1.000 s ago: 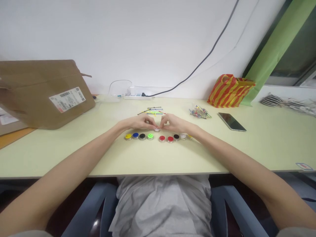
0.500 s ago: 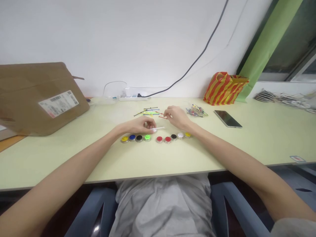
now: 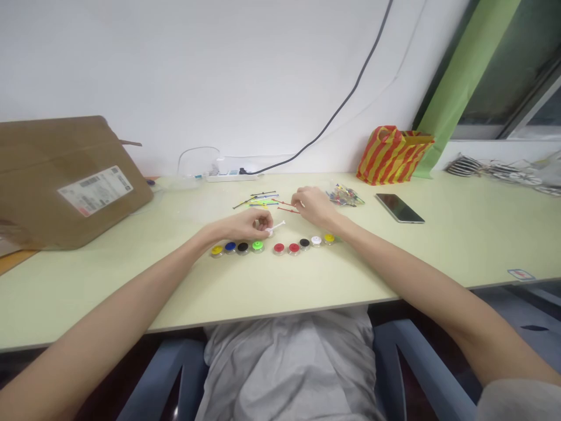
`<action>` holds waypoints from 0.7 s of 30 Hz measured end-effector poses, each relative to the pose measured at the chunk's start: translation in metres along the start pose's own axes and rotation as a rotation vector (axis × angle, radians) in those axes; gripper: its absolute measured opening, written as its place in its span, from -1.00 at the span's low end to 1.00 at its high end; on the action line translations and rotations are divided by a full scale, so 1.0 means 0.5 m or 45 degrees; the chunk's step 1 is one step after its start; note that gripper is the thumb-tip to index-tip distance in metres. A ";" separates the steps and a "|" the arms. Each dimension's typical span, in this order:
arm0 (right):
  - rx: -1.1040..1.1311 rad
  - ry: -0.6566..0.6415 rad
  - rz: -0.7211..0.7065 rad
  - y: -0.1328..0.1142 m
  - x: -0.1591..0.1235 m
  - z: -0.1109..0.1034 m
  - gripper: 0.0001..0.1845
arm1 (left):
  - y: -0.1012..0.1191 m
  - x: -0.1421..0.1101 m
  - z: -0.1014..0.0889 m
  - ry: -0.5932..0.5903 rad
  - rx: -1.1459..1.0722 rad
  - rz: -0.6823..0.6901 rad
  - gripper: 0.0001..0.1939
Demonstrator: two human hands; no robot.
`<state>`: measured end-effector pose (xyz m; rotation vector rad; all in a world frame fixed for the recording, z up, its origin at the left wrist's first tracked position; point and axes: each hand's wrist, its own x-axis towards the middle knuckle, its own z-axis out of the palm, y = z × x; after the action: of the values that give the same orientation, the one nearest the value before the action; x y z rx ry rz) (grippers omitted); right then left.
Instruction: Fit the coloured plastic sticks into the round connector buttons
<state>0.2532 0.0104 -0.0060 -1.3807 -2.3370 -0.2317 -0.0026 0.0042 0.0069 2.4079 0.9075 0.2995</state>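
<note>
My left hand is closed, its thumb and fingers pinching a thin white plastic stick that points up to the right. A small white round piece shows at the stick's lower end, partly hidden by the fingertips. My right hand is curled down at the table, with its fingertips at the right end of a thin red plastic stick; the grip itself is partly hidden. Below the hands runs a row of small clear round pieces with coloured tops, including green, red and yellow.
Several coloured sticks lie loose behind my hands. To the right are a bag of small coloured parts, a phone and a striped bag. A cardboard box stands left; a power strip lies against the wall.
The white stick in my left hand has tilted, its free end now higher. My right hand stays at the red sticks. The whole view has shifted slightly.
</note>
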 end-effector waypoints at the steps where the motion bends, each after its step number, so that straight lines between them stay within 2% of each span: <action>1: 0.000 -0.001 -0.002 0.001 0.000 0.001 -0.65 | -0.001 -0.001 -0.001 0.002 -0.001 0.000 -0.83; 5: -0.010 -0.008 -0.008 0.006 0.001 0.004 -0.66 | -0.007 -0.004 -0.009 0.021 0.011 0.041 -0.85; 10: -0.019 -0.035 0.001 0.009 0.003 0.006 -0.65 | -0.015 -0.001 -0.014 0.068 0.043 0.077 -0.72; 15: -0.046 -0.080 0.018 0.018 -0.003 0.010 -0.64 | -0.020 0.001 -0.013 0.109 0.058 0.078 -0.69; 21: -0.029 -0.147 -0.016 0.028 -0.007 0.019 -0.70 | -0.024 0.002 -0.009 0.136 0.090 0.092 -0.71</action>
<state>0.2646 0.0178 -0.0169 -1.4257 -2.4442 -0.1872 -0.0100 0.0141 0.0039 2.5138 0.8922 0.4339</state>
